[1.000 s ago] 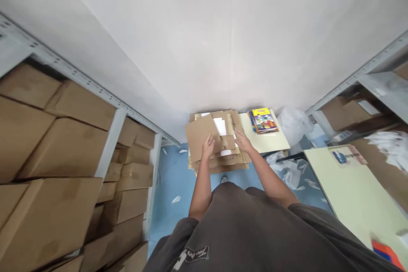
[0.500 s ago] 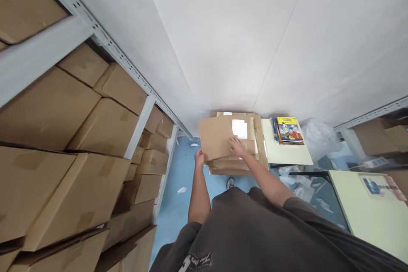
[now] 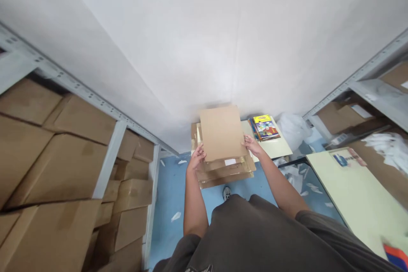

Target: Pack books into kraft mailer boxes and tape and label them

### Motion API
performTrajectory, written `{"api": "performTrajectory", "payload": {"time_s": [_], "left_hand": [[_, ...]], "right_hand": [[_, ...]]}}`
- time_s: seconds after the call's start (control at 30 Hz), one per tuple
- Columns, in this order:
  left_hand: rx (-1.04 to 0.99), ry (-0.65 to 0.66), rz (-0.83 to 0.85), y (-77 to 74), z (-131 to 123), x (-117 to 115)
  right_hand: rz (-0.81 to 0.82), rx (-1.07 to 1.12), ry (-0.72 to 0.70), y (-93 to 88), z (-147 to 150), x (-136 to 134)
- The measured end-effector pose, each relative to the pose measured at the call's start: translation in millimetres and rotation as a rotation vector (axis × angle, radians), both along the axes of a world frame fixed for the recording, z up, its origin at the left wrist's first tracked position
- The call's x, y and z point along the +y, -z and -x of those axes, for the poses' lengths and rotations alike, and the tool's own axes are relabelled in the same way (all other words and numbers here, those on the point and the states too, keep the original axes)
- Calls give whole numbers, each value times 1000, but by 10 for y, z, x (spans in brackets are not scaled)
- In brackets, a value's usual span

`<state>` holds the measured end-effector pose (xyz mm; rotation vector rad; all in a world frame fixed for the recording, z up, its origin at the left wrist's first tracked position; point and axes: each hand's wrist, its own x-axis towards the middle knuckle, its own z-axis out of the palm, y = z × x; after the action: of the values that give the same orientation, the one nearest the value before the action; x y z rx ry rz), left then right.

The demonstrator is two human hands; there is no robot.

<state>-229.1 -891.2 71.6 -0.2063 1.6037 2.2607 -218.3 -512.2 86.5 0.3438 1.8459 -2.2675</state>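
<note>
With left hand (image 3: 196, 158) and right hand (image 3: 253, 145) half-curled, touching opposite side edges of a plain cardboard sheet (image 3: 222, 132), over a stack of flattened cartons (image 3: 227, 174)!
Can't tell if gripping or merely bracing. Best steadied evenly from both sides, kept flat, never bowed. Outstretched ahead, palms turned roughly inward.

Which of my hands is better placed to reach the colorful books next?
Probably your right hand: it is by the cardboard sheet, on the side nearer the books on the pale table. Your left hand is at the sheet's opposite edge.
</note>
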Motion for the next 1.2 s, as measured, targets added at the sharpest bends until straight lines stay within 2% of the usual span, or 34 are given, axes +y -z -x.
{"api": "performTrajectory", "payload": {"time_s": [0.13, 0.27, 0.37, 0.47, 0.6, 0.7, 0.83, 0.97, 1.07, 1.2], "left_hand": [[13, 164, -16, -164, 230, 508], [85, 374, 4, -357, 384, 1262], [133, 543, -7, -503, 395, 2039], [142, 702, -13, -650, 247, 2947], [138, 916, -56, -816, -166, 4161], [114, 1049, -49, -880, -542, 4994], [96, 1199, -62, -894, -1066, 5979], [70, 1365, -76, -880, -1517, 6777], [44, 1454, -68, -852, -1713, 7243], [13, 1555, -51, -739, -1757, 7720]], "right_hand": [[76, 2, 53, -268, -340, 663], [110, 66, 135, -505, -853, 1385], [152, 117, 242, -669, -1412, 1969], [173, 165, 371, -798, -2112, 2568], [147, 200, 550, -870, -3127, 3297], [134, 216, 695, -864, -3854, 3738], [86, 216, 866, -841, -4739, 4156], [58, 193, 1011, -816, -5445, 4399], [97, 215, 1087, -769, -5767, 4513], [155, 222, 1162, -630, -5900, 4620]]}}
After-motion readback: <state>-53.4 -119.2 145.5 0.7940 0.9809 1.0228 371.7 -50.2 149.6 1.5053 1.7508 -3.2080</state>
